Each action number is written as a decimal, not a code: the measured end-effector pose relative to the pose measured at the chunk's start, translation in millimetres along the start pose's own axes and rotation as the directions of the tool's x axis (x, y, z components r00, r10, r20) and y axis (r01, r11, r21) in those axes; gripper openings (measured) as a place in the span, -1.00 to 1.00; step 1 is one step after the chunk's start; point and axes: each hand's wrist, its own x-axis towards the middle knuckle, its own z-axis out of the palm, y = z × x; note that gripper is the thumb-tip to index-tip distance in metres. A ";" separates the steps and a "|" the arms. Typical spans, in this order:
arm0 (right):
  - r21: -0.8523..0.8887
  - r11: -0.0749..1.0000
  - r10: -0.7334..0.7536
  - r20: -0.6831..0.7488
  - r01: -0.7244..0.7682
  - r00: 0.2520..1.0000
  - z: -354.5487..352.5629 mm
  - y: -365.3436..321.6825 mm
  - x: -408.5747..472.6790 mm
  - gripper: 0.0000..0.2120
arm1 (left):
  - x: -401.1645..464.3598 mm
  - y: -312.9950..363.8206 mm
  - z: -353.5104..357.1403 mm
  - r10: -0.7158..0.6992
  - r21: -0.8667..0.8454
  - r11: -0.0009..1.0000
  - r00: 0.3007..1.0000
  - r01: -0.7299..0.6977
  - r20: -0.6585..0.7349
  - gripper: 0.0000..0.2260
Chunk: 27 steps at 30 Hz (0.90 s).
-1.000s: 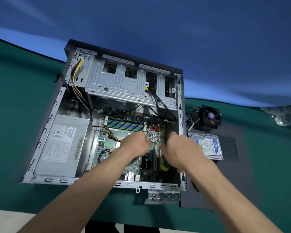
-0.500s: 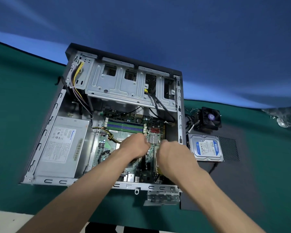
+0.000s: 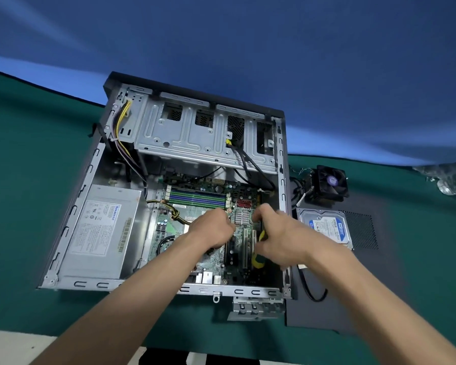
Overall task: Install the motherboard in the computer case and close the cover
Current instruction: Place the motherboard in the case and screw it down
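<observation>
The open computer case lies on its side on the green table. The green motherboard sits inside it, under both hands. My left hand rests on the middle of the board with curled fingers whose tips are hidden. My right hand is at the board's right edge and grips a yellow-and-black tool handle. The dark cover panel lies flat on the table to the right of the case.
A grey power supply fills the case's left side and a metal drive cage its far end. A hard drive and a cooler fan lie on the cover panel. A clear plastic bag is at far right.
My right hand has shifted along the board's right edge and the yellow tool handle now shows beneath it. My left hand has stayed near the board's middle.
</observation>
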 end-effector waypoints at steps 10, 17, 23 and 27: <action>-0.280 0.954 -0.090 0.075 0.108 0.993 9.0 -32.2 -6.2 -0.52 | 1.4 -2.4 -2.1 -0.017 0.000 1.000 1.000 0.017 0.007 -0.80; -0.452 0.892 -0.038 -0.073 0.000 0.997 3.6 -20.9 0.3 -0.69 | 7.2 -6.3 -3.8 -0.057 -0.064 0.997 0.996 0.053 -0.070 -0.78; -0.371 0.921 -0.175 -0.131 0.115 0.976 16.3 -12.7 -17.4 -0.79 | 5.0 -10.3 -4.9 -0.105 -0.120 0.989 0.988 0.091 -0.114 -0.77; -0.433 0.889 -0.195 -0.058 0.152 0.979 21.0 -19.5 -19.4 -0.82 | -4.7 -9.7 -5.5 -0.123 -0.125 0.987 0.972 0.099 -0.201 -0.78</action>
